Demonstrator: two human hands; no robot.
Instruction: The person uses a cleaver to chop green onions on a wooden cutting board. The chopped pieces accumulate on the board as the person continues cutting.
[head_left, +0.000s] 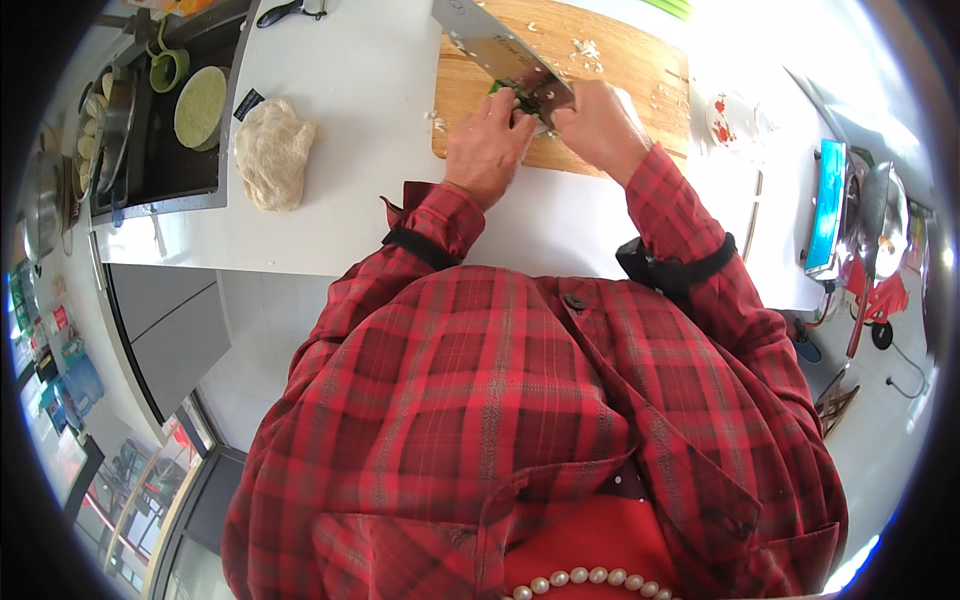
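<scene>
My right hand (600, 124) grips a wide-bladed cleaver (502, 52), its blade slanting up and left over a wooden cutting board (637, 67). Beside the blade, the bent fingers of my left hand (491, 142) press on a dark green vegetable (525, 97). Fingers and steel hide most of that vegetable. White chopped bits (586, 49) lie scattered on the board, and a few cling to the blade.
Left of the board a beige cloth (277, 154) lies on the white counter (360, 172). Beyond it is a dark sink (157, 196) holding a bowl (201, 109) and a green ladle-like cup (169, 71). To the right are a floral dish (724, 124) and a portable stove (829, 202) with a wok (883, 217).
</scene>
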